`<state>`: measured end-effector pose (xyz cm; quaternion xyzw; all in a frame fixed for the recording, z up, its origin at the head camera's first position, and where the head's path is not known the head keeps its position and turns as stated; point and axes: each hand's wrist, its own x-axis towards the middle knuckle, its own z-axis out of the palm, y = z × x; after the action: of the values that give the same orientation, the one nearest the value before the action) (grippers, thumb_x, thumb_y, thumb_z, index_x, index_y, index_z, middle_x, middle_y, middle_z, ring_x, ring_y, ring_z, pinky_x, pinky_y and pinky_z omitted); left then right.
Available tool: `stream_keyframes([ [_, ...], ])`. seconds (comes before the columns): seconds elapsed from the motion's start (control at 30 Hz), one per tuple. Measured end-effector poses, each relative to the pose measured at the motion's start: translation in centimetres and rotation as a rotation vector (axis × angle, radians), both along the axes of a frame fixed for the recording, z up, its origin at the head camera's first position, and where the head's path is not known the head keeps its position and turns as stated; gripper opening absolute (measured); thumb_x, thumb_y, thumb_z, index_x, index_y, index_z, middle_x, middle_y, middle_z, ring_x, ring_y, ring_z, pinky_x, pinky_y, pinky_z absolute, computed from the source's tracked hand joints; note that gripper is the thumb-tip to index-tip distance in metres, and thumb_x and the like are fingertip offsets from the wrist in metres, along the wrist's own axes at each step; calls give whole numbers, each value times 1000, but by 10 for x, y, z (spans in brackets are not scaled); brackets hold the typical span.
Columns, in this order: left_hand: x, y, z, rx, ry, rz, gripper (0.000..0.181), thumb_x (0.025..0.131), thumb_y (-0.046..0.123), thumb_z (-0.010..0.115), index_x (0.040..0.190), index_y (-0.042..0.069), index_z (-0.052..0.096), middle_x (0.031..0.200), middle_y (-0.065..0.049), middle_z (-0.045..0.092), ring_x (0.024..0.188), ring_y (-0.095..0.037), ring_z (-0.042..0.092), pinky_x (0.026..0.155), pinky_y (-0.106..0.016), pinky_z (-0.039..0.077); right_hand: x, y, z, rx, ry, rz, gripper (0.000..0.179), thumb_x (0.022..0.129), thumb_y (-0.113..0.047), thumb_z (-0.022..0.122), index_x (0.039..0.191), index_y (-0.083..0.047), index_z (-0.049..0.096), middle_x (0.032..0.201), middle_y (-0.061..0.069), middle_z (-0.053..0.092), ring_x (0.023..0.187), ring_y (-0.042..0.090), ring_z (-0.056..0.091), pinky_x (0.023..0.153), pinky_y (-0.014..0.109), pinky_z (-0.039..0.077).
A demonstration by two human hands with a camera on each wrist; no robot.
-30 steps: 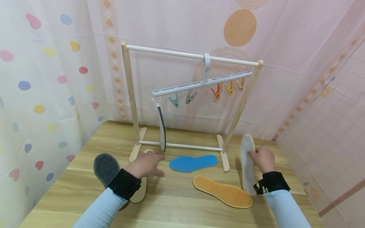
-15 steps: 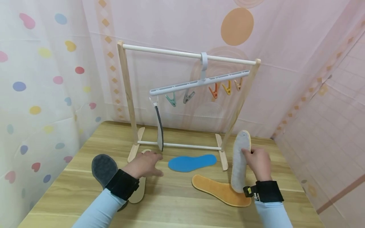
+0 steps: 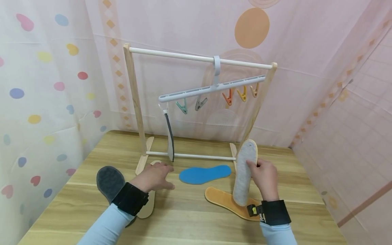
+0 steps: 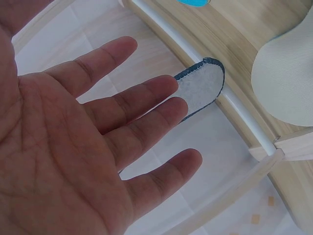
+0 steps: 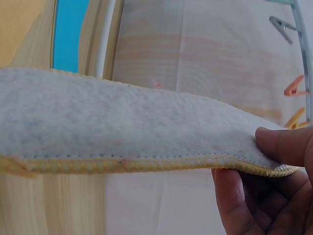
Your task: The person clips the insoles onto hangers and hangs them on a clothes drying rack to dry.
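Note:
My right hand [image 3: 265,175] pinches a grey felt insole [image 3: 245,173] by its edge, thumb on the felt face and fingers behind. The insole stands upright, overlapping the orange insole [image 3: 218,199] in the head view. Yellow stitching runs along its edge in the right wrist view. My left hand [image 3: 153,177] hovers with spread fingers over a cream insole [image 3: 146,208], holding nothing. Beside it lies a dark grey insole [image 3: 108,182], partly hidden by the wristband. The blue insole [image 3: 204,175] lies flat between the hands. A dark-edged insole [image 3: 170,139] hangs from the hanger's left end.
A wooden rack [image 3: 134,102] with white rods stands at the back of the table. From its top rod a tilted grey hanger [image 3: 190,93] hangs, with green [image 3: 182,107], grey [image 3: 200,103], orange [image 3: 228,98], yellow [image 3: 242,94] and peach [image 3: 254,91] clips. Patterned curtains surround the table.
My right hand has carried the grey insole leftward, from the right of the orange insole to over it. The left hand has stayed in place. The head view has shifted slightly.

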<state>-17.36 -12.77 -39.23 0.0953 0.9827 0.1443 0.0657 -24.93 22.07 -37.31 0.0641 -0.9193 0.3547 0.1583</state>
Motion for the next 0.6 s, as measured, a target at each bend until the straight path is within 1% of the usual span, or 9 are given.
stream_keyframes([
  [0.07,0,0,0,3,-2,0,60,80,36,81,127,3,63,129,-22,59,117,-44,54,94,-66,38,1,-4,-1,-18,1,2,36,94,-24,69,64,-3,62,54,2,52,48,17,47,46,30,36],
  [0.17,-2,1,0,8,-2,-3,60,80,36,81,127,3,63,128,-22,59,117,-44,54,94,-66,38,3,-9,-1,-51,5,13,31,94,-23,69,72,-1,69,59,5,60,50,16,53,47,30,42],
  [0.3,-3,1,-1,12,2,-3,61,81,37,80,128,3,62,127,-21,60,117,-44,54,93,-65,39,6,-17,-3,-64,30,39,28,96,-21,68,78,0,72,70,10,69,57,20,62,50,32,47],
  [0.47,-3,-1,-1,11,30,-7,61,82,38,79,129,1,61,126,-20,61,115,-43,56,92,-63,42,9,-27,-5,-56,56,66,26,96,-20,66,79,-1,72,74,11,71,67,27,67,54,35,49],
  [0.57,-3,-2,0,18,57,-12,62,83,37,78,129,0,60,125,-22,61,115,-44,56,92,-61,43,9,-33,-6,-56,65,76,26,96,-21,66,79,-2,72,75,10,71,69,27,68,55,35,50],
  [0.6,-4,-2,0,17,62,-12,62,84,37,78,130,0,60,125,-22,61,115,-43,57,92,-61,44,9,-35,-7,-63,68,79,25,96,-20,66,79,-2,72,74,10,71,67,26,68,54,35,50],
])
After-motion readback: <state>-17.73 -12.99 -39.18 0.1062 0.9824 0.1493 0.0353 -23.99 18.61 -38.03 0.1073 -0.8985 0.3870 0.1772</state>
